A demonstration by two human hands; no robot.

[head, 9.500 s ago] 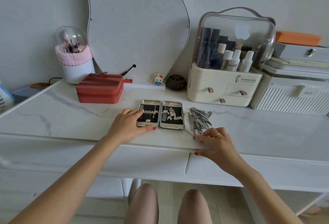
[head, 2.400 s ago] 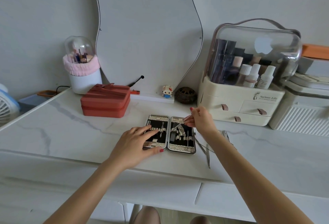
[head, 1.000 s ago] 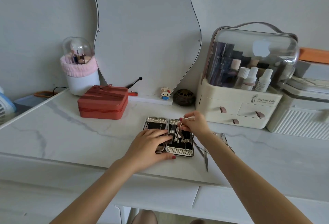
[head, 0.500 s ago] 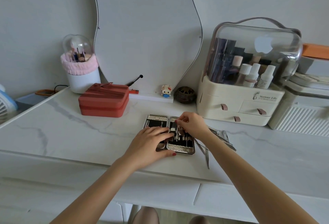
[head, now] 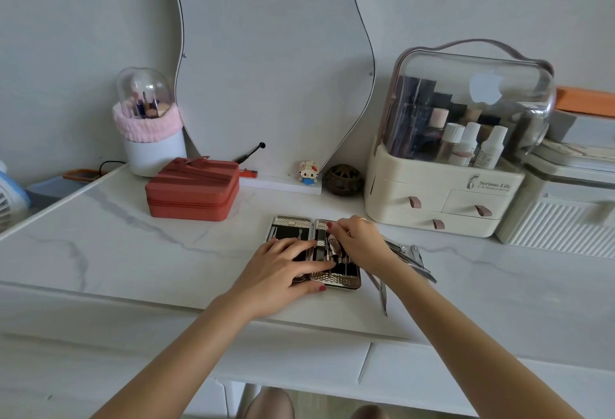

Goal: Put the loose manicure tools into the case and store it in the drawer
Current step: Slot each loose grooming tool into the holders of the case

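Where the right hand (head: 361,242) half a second ago pinched a tool above the case (head: 316,252), I now log it lower, fingers curled onto the right half; whether it grips anything I cannot tell. Case: open flat, metal-edged, black lining, tools strapped inside, near the worktop's (head: 116,252) front edge. Left hand (head: 283,269): flat, fingers straight, pressing the left half as before. Loose tools (head: 411,260): just right of the case, unchanged. Red box (head: 193,189): back left.
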